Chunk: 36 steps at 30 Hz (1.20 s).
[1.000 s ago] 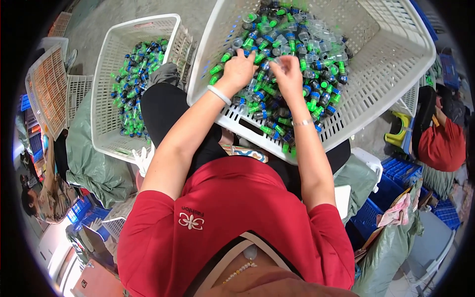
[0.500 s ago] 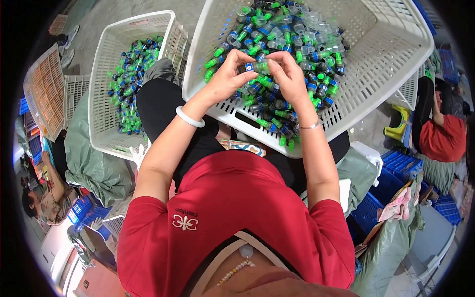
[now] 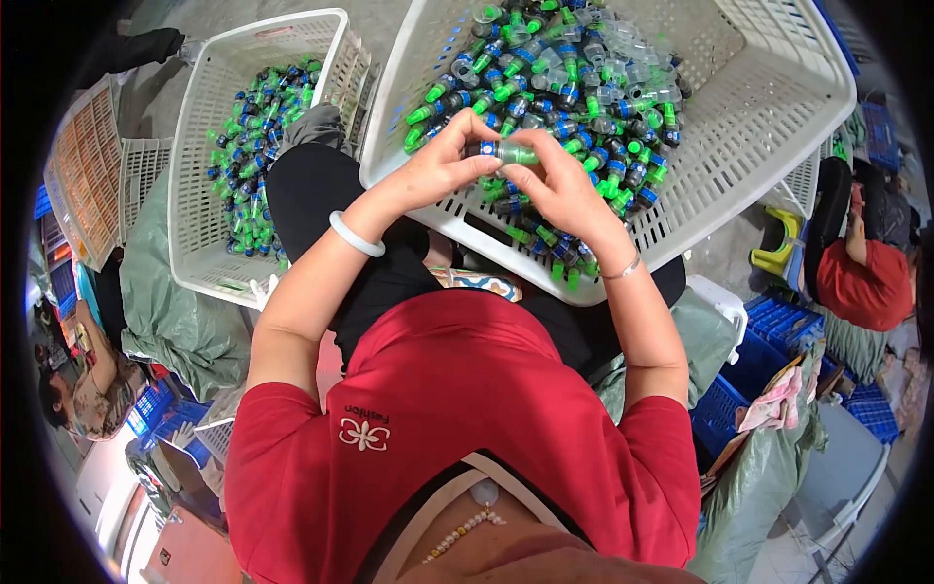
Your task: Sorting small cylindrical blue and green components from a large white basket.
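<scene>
head view, looking down over my red shirt (image 3: 457, 428): both forearms run up from the lower edge and meet above the near rim of the big white basket (image 3: 778, 146). my left hand (image 3: 438, 165) and right hand (image 3: 555, 190) each have a grip pinching one end of a small clear piece with a green end (image 3: 511, 153), held level between the fingertips, lifted just clear of the pile. left grip takes the darker blue end, right grip the green end, thumbs on the near side; neither hand is spread.

directly beneath the grip and beyond it lies the heap of green, blue and clear caps (image 3: 574, 88), filling the near-left part of that basket; the far-right part shows bare mesh. left of the grip, well apart, stands a second white basket (image 3: 199, 234) with a thinner layer of the same green and blue pieces (image 3: 253, 146). further left, an orange crate (image 3: 83, 165).

my judgement on doing this well: keep the two ends lined up on one axis, press or twist with fingertips only, and hold the piece low over the heap so a slip falls back in. i cannot tell if the halves are seated.

right of the grip, far off, a person in red (image 3: 861, 277) sits.
</scene>
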Each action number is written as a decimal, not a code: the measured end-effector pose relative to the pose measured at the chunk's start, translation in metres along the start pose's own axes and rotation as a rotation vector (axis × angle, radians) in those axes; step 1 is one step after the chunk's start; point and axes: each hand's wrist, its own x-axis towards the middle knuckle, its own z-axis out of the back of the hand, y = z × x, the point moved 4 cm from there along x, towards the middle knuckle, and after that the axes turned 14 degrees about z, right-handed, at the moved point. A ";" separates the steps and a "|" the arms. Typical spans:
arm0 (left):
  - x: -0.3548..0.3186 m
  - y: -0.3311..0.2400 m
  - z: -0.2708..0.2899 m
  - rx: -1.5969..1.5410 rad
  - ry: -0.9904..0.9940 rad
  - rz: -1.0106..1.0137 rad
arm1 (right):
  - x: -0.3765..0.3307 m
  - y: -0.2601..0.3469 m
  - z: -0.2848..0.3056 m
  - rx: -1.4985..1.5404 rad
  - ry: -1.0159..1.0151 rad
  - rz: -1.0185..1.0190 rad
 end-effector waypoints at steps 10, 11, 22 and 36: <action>-0.044 0.002 0.012 0.188 -0.084 -0.075 | 0.013 -0.017 -0.026 0.124 0.242 -0.138; -0.054 0.000 0.028 0.271 -0.200 -0.008 | 0.025 -0.013 -0.031 0.038 0.232 -0.059; -0.048 -0.010 0.072 0.912 -0.745 -0.335 | 0.113 -0.125 -0.068 -0.617 -0.026 -0.076; 0.113 0.066 0.016 1.364 -0.583 0.073 | -0.057 -0.064 -0.029 0.335 -0.529 -0.412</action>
